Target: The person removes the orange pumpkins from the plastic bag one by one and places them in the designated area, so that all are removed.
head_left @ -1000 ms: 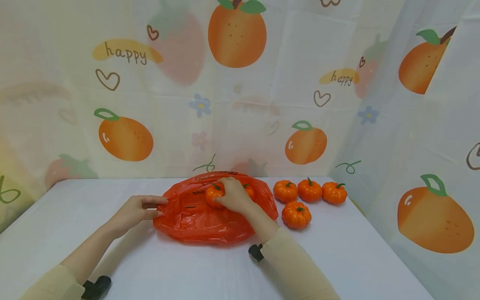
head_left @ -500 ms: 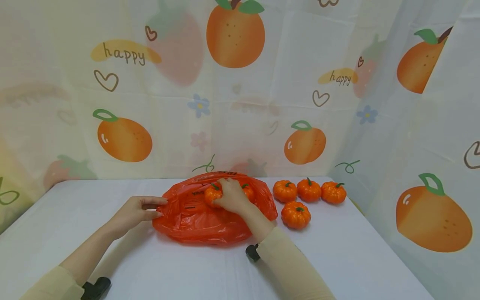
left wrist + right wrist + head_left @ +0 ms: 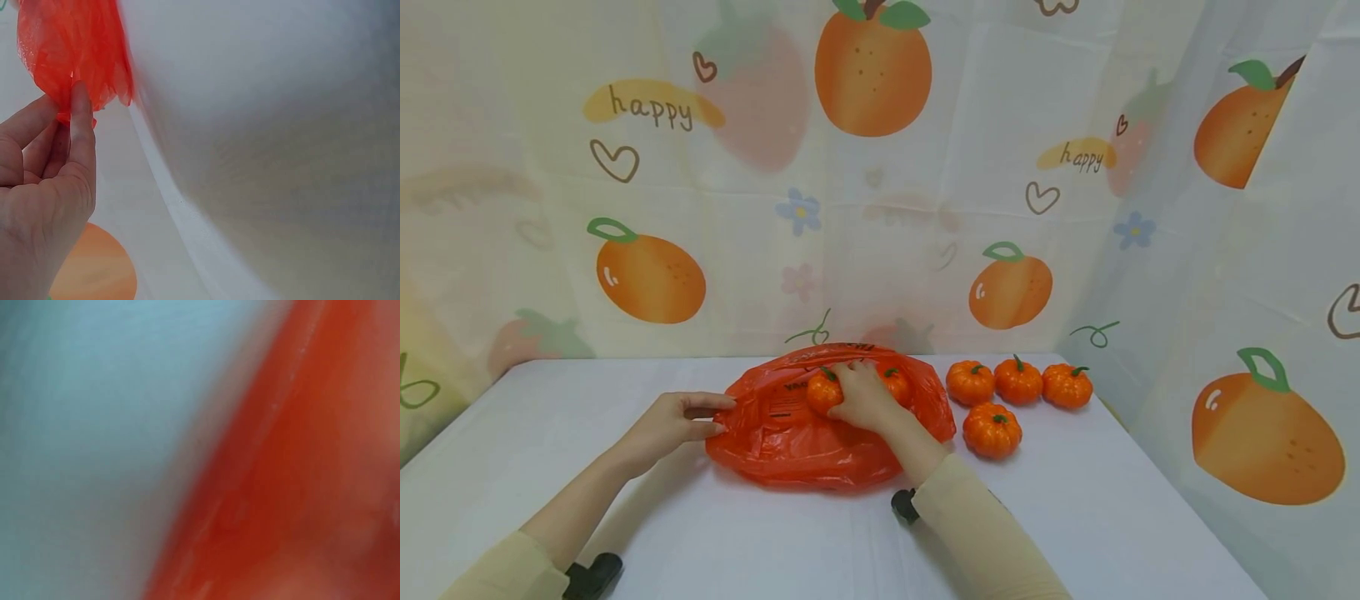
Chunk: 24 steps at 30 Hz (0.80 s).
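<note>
A red plastic bag (image 3: 820, 454) with dark print lies on the table, its mouth facing up. At its left end my left hand (image 3: 664, 429) pinches the bag's edge between thumb and fingers; the left wrist view shows the same pinch on the red film (image 3: 72, 50). Inside the bag's mouth, my right hand (image 3: 868, 398) grips a small orange pumpkin (image 3: 823, 393) with a green stem from its right side, thumb in front. A second small pumpkin (image 3: 896, 384) sits in the bag, partly hidden behind that hand. Blurred red bag film (image 3: 250, 487) fills much of the right wrist view.
Several more small pumpkins stand to the bag's right: three in a back row, including a middle pumpkin (image 3: 1018, 381), and a nearer pumpkin (image 3: 992, 431). The white-covered table (image 3: 760, 550) ends at a fruit-print curtain (image 3: 880, 217) behind and to the right.
My right fingers have shifted slightly right and down along the pumpkin, and more of its surface shows. The left hand keeps its pinch, and the bag stays in place.
</note>
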Each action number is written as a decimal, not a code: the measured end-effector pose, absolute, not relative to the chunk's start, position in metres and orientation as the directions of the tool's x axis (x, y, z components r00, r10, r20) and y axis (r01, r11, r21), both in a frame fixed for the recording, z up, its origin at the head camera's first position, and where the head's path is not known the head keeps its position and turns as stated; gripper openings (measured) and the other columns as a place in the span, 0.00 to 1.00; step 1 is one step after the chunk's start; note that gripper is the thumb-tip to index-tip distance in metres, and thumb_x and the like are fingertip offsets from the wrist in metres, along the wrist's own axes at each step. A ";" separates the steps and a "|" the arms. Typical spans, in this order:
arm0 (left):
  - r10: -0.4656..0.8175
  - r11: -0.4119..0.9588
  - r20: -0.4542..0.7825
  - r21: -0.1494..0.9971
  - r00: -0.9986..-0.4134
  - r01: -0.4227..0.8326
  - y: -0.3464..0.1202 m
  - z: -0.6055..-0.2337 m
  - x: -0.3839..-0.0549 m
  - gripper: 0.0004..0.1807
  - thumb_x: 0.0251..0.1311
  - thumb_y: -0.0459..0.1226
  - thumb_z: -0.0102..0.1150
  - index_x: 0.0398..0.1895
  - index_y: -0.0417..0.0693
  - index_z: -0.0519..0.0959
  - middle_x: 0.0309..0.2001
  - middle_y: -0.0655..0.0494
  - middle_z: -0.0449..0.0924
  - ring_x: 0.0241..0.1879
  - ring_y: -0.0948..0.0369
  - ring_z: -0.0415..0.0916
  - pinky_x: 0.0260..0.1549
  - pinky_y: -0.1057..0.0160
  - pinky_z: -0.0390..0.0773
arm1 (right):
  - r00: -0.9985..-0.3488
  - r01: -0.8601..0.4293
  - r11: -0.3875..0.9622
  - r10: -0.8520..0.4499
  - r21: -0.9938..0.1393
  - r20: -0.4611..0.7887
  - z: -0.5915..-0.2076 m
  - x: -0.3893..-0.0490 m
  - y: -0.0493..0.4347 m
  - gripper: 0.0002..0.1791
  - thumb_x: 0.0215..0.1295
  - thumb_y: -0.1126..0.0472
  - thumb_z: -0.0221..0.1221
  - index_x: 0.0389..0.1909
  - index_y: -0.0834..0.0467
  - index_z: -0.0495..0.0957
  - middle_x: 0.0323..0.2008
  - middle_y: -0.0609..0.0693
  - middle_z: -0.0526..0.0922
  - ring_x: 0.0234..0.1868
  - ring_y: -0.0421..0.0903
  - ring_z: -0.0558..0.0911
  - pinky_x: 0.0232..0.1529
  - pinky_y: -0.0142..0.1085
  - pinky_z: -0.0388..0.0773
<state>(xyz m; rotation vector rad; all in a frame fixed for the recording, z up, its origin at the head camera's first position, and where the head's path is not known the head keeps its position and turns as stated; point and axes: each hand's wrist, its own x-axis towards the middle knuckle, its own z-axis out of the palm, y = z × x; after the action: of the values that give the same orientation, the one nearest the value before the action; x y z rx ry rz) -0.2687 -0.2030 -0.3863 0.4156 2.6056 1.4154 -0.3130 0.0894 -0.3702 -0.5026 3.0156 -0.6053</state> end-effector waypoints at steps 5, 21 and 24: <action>0.310 0.516 0.004 0.840 -0.951 0.171 -0.203 -0.387 -0.269 0.23 0.64 0.35 0.59 0.62 0.39 0.76 0.63 0.36 0.75 0.63 0.41 0.73 0.48 0.62 0.85 | -0.945 -0.314 0.876 -0.326 -0.366 0.031 -0.371 -0.314 0.089 0.38 0.61 0.53 0.67 0.71 0.53 0.64 0.72 0.59 0.66 0.76 0.61 0.60 0.72 0.57 0.65; 0.300 0.524 -0.002 0.836 -0.954 0.163 -0.203 -0.388 -0.270 0.23 0.64 0.34 0.59 0.62 0.40 0.76 0.64 0.37 0.75 0.63 0.41 0.73 0.48 0.62 0.85 | -0.944 -0.315 0.879 -0.329 -0.357 0.023 -0.370 -0.313 0.087 0.38 0.61 0.54 0.67 0.71 0.53 0.63 0.69 0.55 0.70 0.69 0.54 0.71 0.70 0.53 0.71; 0.298 0.524 -0.003 0.837 -0.954 0.161 -0.203 -0.388 -0.270 0.23 0.64 0.34 0.59 0.62 0.40 0.76 0.64 0.37 0.75 0.63 0.41 0.73 0.48 0.62 0.85 | -0.943 -0.320 0.879 -0.333 -0.353 0.027 -0.370 -0.313 0.087 0.39 0.60 0.54 0.68 0.71 0.55 0.63 0.69 0.56 0.70 0.67 0.53 0.72 0.69 0.52 0.71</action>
<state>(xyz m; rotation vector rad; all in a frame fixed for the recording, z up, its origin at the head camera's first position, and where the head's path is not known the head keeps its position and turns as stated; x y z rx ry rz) -0.2701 -0.2031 -0.3880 0.3965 2.6119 1.4108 -0.3126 0.0873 -0.3701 -0.5237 3.0116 -0.5573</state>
